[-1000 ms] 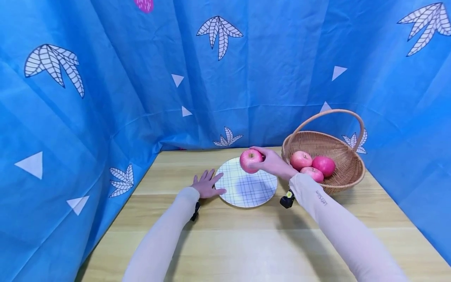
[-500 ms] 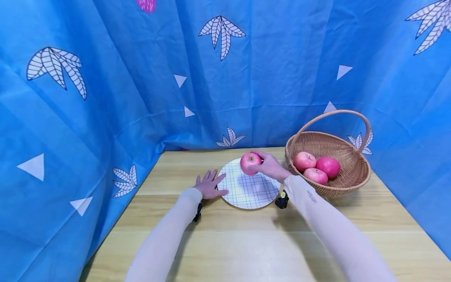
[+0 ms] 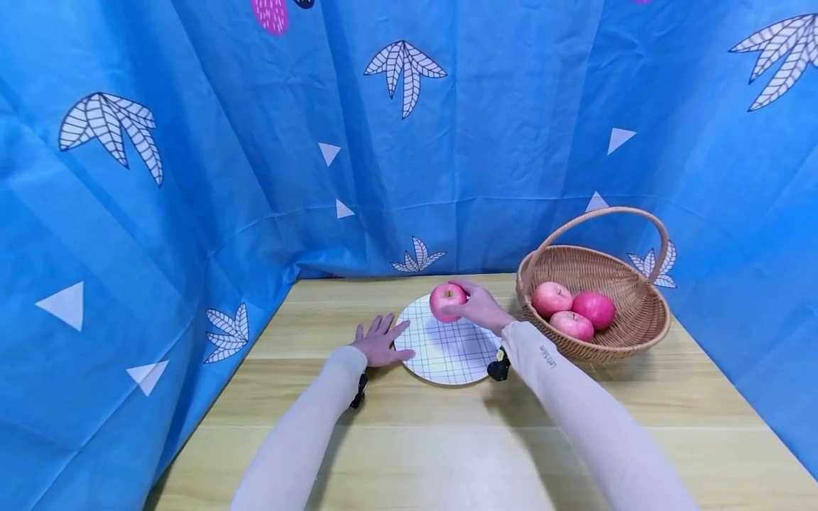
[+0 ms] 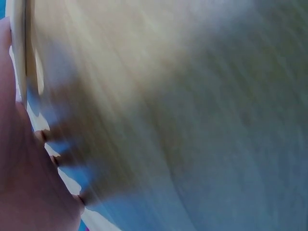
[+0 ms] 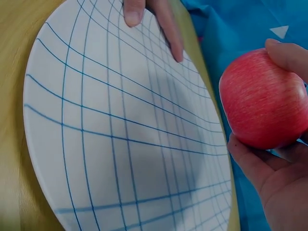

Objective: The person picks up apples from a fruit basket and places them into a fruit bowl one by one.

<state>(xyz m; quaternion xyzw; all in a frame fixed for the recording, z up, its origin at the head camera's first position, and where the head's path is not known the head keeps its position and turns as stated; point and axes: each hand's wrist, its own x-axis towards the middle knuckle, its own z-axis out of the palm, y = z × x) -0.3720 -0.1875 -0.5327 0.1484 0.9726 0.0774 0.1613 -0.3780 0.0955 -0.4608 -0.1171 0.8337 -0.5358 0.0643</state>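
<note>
A red apple [image 3: 447, 303] is gripped in my right hand [image 3: 478, 308] above the far part of a round white plate [image 3: 441, 355] with a blue grid pattern. The right wrist view shows the thumb and fingers around the apple [image 5: 263, 98], held apart from the plate [image 5: 115, 159]. At the plate's left side my left hand [image 3: 378, 343] lies spread, its thumb and a finger touching the rim. Only part of that hand [image 4: 38, 183] shows in the left wrist view, against the wooden surface.
On the right stands a wicker basket [image 3: 629, 333] with a tall arched handle. It holds 3 apples [image 3: 572, 326]. A blue curtain [image 3: 498, 128] surrounds the wooden table [image 3: 434, 454] at the back and sides.
My right hand has moved slightly left with the apple over the plate. The left hand keeps its place at the rim. The head view has shifted a little.
</note>
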